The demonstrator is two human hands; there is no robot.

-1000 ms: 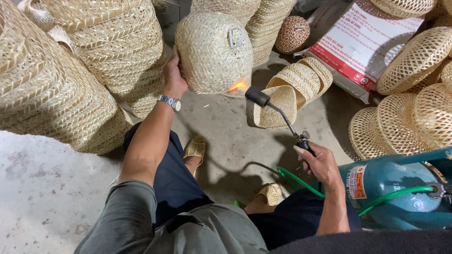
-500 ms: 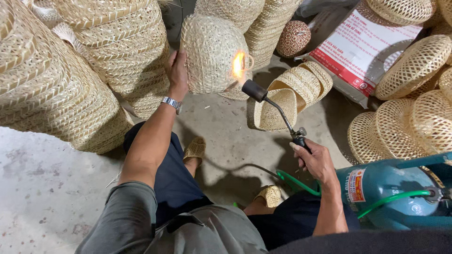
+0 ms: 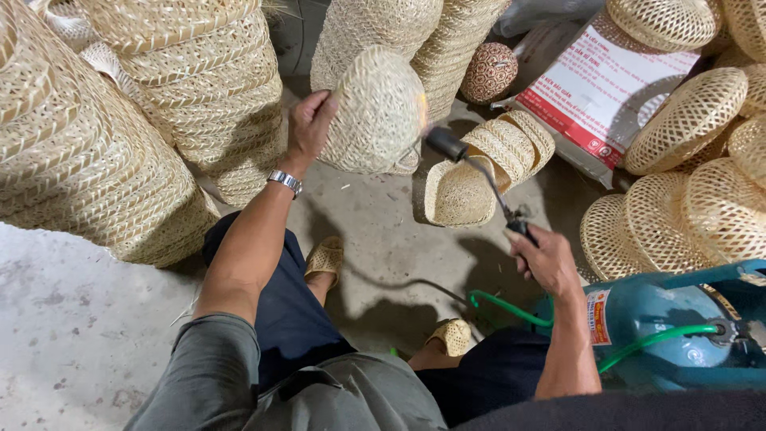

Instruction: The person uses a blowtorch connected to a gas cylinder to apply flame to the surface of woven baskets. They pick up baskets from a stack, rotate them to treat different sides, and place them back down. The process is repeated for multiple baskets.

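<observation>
Torch nozzle at basket, mid-scene, above the floor.
Left hand (image 3: 307, 128) pinches the pale dome-shaped woven bamboo basket (image 3: 377, 112) at its rim; right hand (image 3: 546, 259) clenched round the black-nozzled gas torch (image 3: 479, 172). Basket likely light, stiff, scorchable.

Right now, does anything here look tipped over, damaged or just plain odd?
One thing: a row of nested woven baskets lies tipped on its side on the concrete floor, while other stacks stand upright. Otherwise, the left hand holds a woven basket and the right hand points a gas torch at it.
</observation>
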